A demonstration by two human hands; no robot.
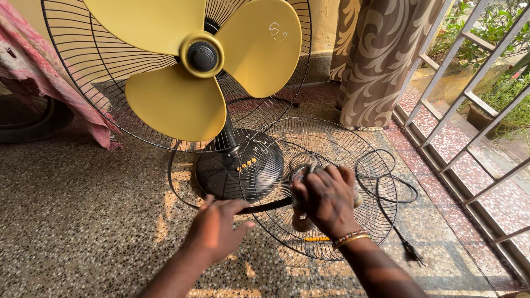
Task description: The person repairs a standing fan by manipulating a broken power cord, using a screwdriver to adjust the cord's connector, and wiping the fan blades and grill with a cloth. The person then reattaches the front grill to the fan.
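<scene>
A table fan with three yellow blades [182, 60] stands on the speckled floor, its rear wire guard [99, 83] behind the blades and its front uncovered. The detached front wire guard [331, 149] lies flat on the floor to the right of the fan's black base [221, 171]. My right hand [326, 201] is closed over the round hub at the centre of this loose guard. My left hand [218, 229] touches the guard's black rim at its near left edge, fingers partly curled. A yellow pen-like object [316, 239] lies under the mesh near my right wrist.
The fan's black cord [395, 187] loops right of the guard and ends in a plug [413, 255]. A patterned curtain [381, 60] hangs at back right beside a grey window grille [469, 105]. Pink cloth [49, 77] drapes at left over a dark tyre [33, 118].
</scene>
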